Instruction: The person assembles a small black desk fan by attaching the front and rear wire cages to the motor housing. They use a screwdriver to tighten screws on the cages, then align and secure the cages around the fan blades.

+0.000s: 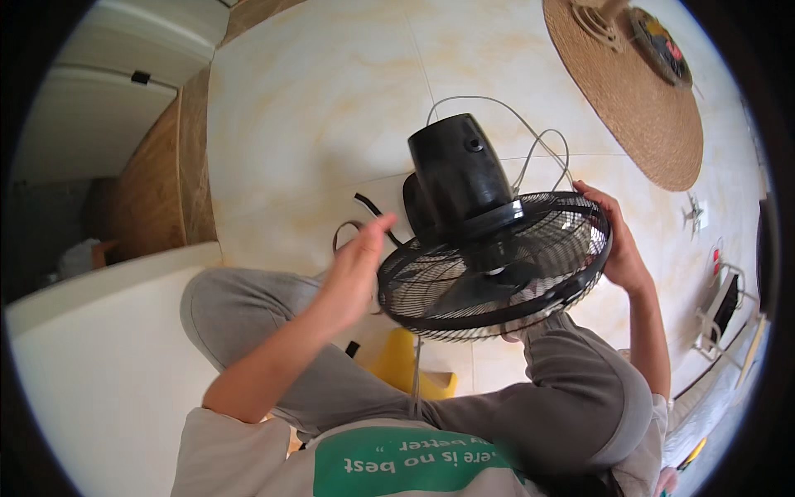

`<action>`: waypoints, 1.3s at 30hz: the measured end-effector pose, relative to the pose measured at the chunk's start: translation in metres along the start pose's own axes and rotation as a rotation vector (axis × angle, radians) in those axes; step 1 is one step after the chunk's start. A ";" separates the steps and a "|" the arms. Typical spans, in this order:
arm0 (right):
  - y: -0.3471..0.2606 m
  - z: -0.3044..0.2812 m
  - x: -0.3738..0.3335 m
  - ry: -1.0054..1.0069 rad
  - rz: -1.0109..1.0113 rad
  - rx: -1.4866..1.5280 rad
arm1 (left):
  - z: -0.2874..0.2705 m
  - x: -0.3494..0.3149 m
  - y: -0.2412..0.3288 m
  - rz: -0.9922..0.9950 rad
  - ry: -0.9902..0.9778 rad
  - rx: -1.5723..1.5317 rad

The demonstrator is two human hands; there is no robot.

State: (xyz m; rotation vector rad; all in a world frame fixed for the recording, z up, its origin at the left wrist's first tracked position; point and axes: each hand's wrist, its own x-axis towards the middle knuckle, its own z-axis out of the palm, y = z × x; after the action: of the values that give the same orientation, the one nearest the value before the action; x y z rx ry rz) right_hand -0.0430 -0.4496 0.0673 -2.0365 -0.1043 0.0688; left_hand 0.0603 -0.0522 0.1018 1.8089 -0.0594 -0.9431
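A black electric fan (pixel 497 286) is tilted in front of me above my legs, its round wire cage toward me and its motor housing (pixel 460 170) on the far side. My right hand (pixel 617 248) grips the cage's right rim, fingers over the far edge. Beside the left rim is my left hand (pixel 356 269), slightly blurred, with its fingers stretched out; whether it touches the cage is unclear. A thin grey cord (pixel 497 104) loops across the floor behind the housing. Left of the housing, a short black bar (pixel 377 217) sticks out.
Pale marble-look tiles (pixel 331 99) cover the floor. A round woven mat (pixel 629 108) with a dark basket (pixel 660 45) lies far right. White cabinets (pixel 124 83) stand left. Something yellow (pixel 406 364) is on the floor between my legs, and a metal-framed item (pixel 722 315) is at right.
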 end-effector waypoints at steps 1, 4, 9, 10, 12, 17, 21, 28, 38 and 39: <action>-0.001 -0.009 0.000 -0.045 0.029 -0.048 | 0.016 -0.010 -0.021 0.045 -0.020 -0.123; -0.003 -0.022 0.001 -0.153 0.046 -0.207 | 0.063 -0.037 -0.068 0.340 0.059 -0.070; 0.008 -0.037 -0.004 -0.150 0.111 -0.155 | 0.092 -0.031 -0.092 0.932 0.293 0.104; 0.012 -0.044 -0.007 -0.133 0.135 -0.190 | 0.095 -0.026 -0.090 0.953 0.304 0.176; 0.022 -0.059 -0.020 -0.150 0.197 -0.295 | 0.100 -0.017 -0.081 0.946 0.312 0.359; 0.019 -0.090 -0.048 0.007 0.508 -0.756 | 0.134 -0.003 -0.045 0.983 0.453 0.439; -0.081 -0.066 -0.053 0.662 0.411 -0.556 | 0.154 0.013 -0.017 1.060 0.446 0.404; -0.326 0.106 -0.080 -0.265 -0.119 0.201 | 0.196 0.044 0.016 1.144 0.460 0.468; -0.422 0.077 -0.196 -0.712 -1.106 0.849 | 0.197 0.073 0.050 1.062 0.297 0.359; -0.427 0.079 -0.208 -0.485 -1.339 1.080 | 0.192 0.075 0.053 1.040 0.333 0.351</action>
State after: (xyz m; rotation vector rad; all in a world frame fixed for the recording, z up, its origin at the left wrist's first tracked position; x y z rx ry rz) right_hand -0.2761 -0.2092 0.4134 -0.5599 -1.3644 -0.1914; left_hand 0.0125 -0.2574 0.0746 1.8557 -0.9036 0.1196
